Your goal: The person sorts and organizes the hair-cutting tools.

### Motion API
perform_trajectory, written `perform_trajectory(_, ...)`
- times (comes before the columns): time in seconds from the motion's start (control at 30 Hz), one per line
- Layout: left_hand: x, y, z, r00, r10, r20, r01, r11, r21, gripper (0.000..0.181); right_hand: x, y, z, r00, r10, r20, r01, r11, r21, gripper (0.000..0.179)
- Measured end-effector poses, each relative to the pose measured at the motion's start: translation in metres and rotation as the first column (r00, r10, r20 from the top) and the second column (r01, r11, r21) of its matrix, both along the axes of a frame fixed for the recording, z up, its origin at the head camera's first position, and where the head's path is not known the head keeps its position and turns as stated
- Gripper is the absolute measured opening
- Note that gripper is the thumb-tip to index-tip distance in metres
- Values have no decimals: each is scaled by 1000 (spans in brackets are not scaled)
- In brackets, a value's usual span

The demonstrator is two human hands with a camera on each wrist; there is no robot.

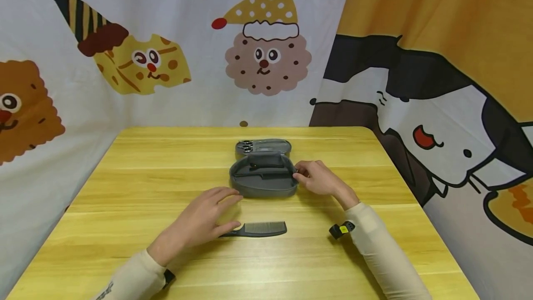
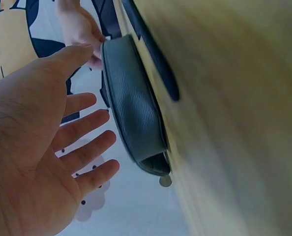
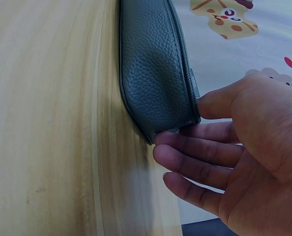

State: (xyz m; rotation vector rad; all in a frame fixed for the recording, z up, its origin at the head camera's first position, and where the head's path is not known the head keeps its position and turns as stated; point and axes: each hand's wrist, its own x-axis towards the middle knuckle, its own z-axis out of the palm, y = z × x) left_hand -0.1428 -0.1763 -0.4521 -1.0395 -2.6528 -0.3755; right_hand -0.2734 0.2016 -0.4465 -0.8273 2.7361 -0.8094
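Observation:
An unzipped grey case [image 1: 264,191] lies open on the table, its lid [image 1: 272,145] folded back behind it. Metal scissors [image 1: 247,146] sit at the left of the lid. A dark slim item [image 1: 245,175] lies inside the case; its kind is unclear. My right hand [image 1: 318,178] pinches the case's right end, thumb by the zipper and fingertips at the lower edge in the right wrist view. My left hand [image 1: 200,221], fingers spread and holding nothing, hovers by the case's front left. Below it lies a black comb [image 1: 264,229], its handle partly hidden by that hand.
The wood-patterned table [image 1: 354,253] extends around the case on all sides. Behind it hangs a printed cloth [image 1: 166,3] with cartoon figures. A black wrist device [image 1: 341,230] sits at the right sleeve's cuff.

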Motion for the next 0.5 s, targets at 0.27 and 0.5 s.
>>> perform_trajectory(0.27,11,2,-10,995,-13,102,22,995,-95,58,1,-1,0,1000,-6,-6,6,1000,1,30)
perform_trajectory(0.5,12,2,-10,988,-19,156,38,992,-121,48,0,-1,0,1000,-2,-8,2,1000,6,30)
